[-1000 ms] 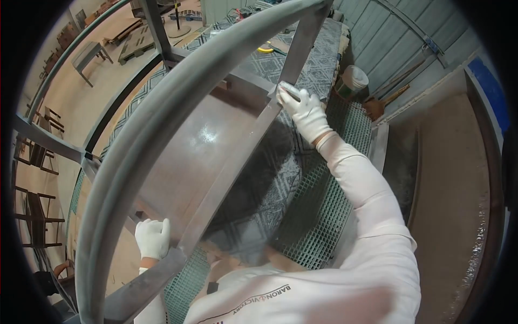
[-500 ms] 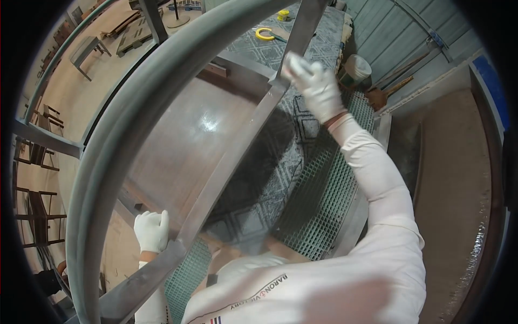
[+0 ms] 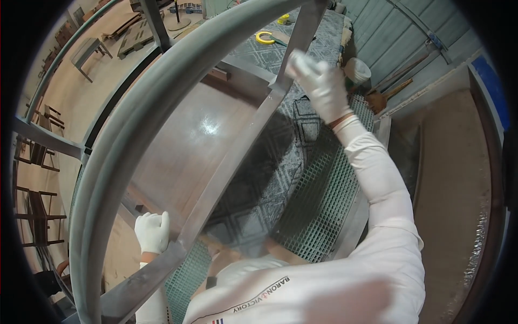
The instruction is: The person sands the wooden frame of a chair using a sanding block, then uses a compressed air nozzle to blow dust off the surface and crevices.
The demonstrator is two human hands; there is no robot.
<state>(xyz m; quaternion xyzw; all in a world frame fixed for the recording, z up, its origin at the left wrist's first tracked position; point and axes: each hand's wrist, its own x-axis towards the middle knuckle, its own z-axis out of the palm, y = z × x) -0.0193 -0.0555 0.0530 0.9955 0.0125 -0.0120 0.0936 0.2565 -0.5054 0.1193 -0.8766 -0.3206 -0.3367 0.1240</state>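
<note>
A large grey-coated furniture frame (image 3: 121,121) with a curved rail, straight rails and posts fills the left and middle. My left hand (image 3: 152,232), in a white glove, is closed over a lower rail near the frame's corner. Up at the far right post (image 3: 303,35), my right hand (image 3: 321,89) wears a white glove too. Its fingers are curled and pressed together beside the post; motion blurs them, and whatever pale thing they may hold is not clear. A smooth brownish panel (image 3: 183,140) shows inside the frame.
Beneath the frame lie a dark patterned cloth (image 3: 253,205) and green grating (image 3: 324,200). A yellow ring-shaped item (image 3: 264,38) rests on the cloth. Right of me is a trough with brownish water (image 3: 453,178). A white bucket (image 3: 357,70) and a broom (image 3: 386,97) stand by the wall.
My right hand has shifted slightly right and down along the far post. My left hand keeps its hold on the rail, and the frame has barely shifted in view.
</note>
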